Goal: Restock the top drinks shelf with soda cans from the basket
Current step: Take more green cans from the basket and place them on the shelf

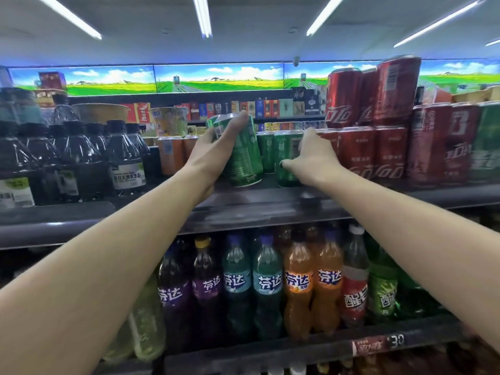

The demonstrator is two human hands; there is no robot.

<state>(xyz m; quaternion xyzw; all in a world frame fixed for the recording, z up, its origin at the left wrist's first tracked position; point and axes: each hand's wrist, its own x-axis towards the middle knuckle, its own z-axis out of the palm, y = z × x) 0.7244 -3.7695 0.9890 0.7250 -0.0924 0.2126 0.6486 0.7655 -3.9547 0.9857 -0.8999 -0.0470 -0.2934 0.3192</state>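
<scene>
L hand [213, 150] grips tilted green can [240, 152]; R hand [311, 155] wraps the standing can [286, 158] at 3 o'clock. Risk: tilted can slips, knocks row.

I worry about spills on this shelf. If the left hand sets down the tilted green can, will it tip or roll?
The green can in the left hand leans, only its bottom edge near the top shelf, so it may tip. Its round, smooth wall would probably roll and slip.

Bright shop light, soft picture
Ceiling tube lights [202, 16] streak white overhead; the far backlit panel [219, 77] glows; left and right edges bend, blur and darken.
</scene>
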